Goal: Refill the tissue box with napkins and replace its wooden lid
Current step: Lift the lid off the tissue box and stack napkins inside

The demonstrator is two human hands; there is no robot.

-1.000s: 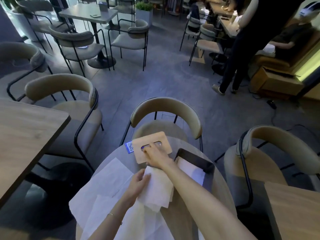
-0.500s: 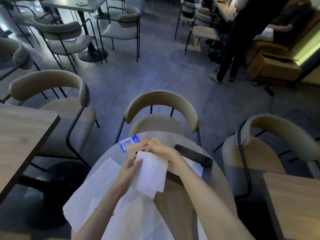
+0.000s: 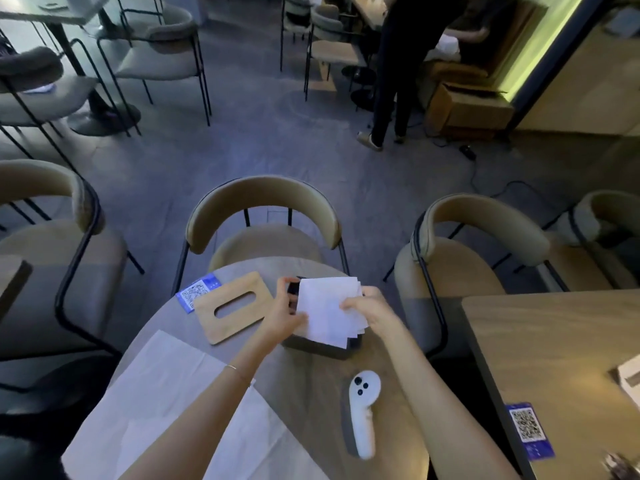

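A stack of white napkins [image 3: 329,308] is held over the dark tissue box [image 3: 320,348] on the round table. My left hand [image 3: 285,315] grips the stack's left edge, and my right hand [image 3: 372,311] grips its right edge. Most of the box is hidden under the napkins; only its near wall and a dark far corner show. The wooden lid [image 3: 233,306], with an oval slot, lies flat on the table to the left of the box, untouched.
A large white paper sheet [image 3: 166,410] covers the table's near left. A white handheld controller [image 3: 362,415] lies near the right. A blue QR card [image 3: 195,292] sits behind the lid. Chairs ring the round table [image 3: 311,382]; a wooden table [image 3: 554,358] stands right.
Both hands carried the napkin stack rightward from beside the lid to above the box. My right hand left the lid, which now lies uncovered. The camera view shifted down and right.
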